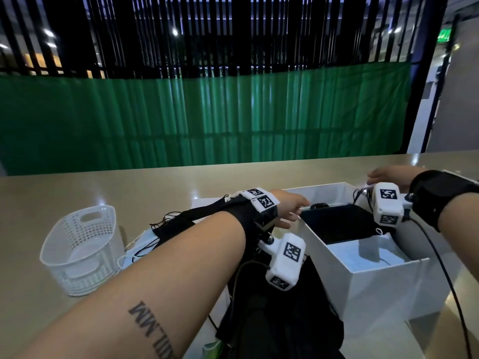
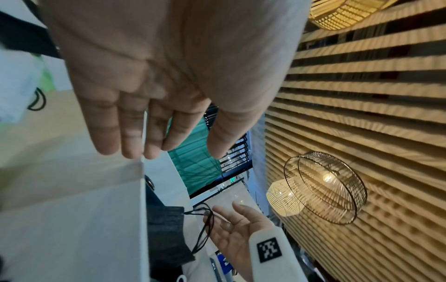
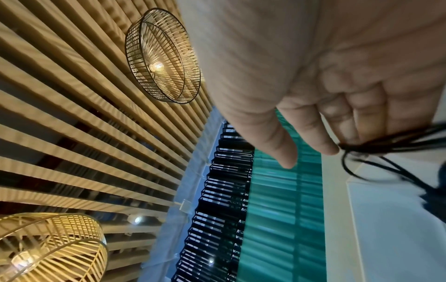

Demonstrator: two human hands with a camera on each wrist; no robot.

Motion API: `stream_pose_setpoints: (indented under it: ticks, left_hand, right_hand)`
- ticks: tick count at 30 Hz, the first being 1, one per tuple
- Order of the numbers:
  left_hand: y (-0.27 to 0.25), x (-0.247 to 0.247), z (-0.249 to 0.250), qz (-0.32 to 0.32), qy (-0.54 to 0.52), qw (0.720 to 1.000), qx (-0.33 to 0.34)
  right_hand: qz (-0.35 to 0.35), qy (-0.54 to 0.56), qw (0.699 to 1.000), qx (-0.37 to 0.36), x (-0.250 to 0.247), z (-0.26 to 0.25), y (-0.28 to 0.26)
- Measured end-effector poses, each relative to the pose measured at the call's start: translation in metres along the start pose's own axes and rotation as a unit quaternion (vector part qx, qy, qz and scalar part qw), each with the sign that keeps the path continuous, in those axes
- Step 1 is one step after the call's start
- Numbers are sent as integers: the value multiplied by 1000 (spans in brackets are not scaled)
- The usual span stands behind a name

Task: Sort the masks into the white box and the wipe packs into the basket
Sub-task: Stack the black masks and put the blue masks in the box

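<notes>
On the worktop, right half: the white box [image 1: 383, 283] stands open near the front edge, the two hands over it.
Box contents: black masks [image 1: 337, 224] lie across its far part, a pale blue one [image 1: 373, 257] under them toward the near wall; a small dark rounded thing at the back wall is too unclear to name.
Left half: the white basket [image 1: 80, 250] stands well apart from the box, toward the left edge; as far as the head view shows, nothing is in it.
Still out: a loose pile of black masks [image 1: 173, 224] with tangled ear loops lies between basket and box, on something white and flat I cannot name; a white and green pack [image 2: 21, 84] shows at the edge of the left wrist view, probably a wipe pack.
Left hand [image 1: 290, 211]: at the box's left rim, fingers [image 2: 106, 133] straight and slack, holding nothing.
Right hand [image 1: 388, 174]: over the box's far right corner, fingers nearly straight, black ear loops [image 3: 376, 148] hanging from the fingertips; no closed grip is visible.
Progress: partly done, I judge; several masks are boxed, more wait in the pile, and no wipe pack is in the basket.
</notes>
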State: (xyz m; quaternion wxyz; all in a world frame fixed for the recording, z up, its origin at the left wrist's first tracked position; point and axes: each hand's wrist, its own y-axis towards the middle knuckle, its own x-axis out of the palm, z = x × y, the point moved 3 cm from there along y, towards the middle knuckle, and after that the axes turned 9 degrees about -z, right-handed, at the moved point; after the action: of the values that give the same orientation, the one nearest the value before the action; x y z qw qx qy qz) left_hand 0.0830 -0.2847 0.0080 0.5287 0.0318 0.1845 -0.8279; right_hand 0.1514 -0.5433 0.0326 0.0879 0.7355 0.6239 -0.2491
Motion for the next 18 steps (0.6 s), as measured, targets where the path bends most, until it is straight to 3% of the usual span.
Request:
stream_pose_setpoints:
  ticks: [6, 12, 18]
  left_hand:
    - [-12, -2, -8, -29, 65, 997, 26]
    - [-46, -38, -27, -36, 38, 998, 33]
    - [-80, -99, -72, 35, 53, 997, -36]
  right_hand:
    - [-34, -31, 997, 56, 10, 21, 1]
    - [-91, 145, 985, 2, 18, -14, -37]
    - [-165, 43, 980, -102, 63, -58, -108]
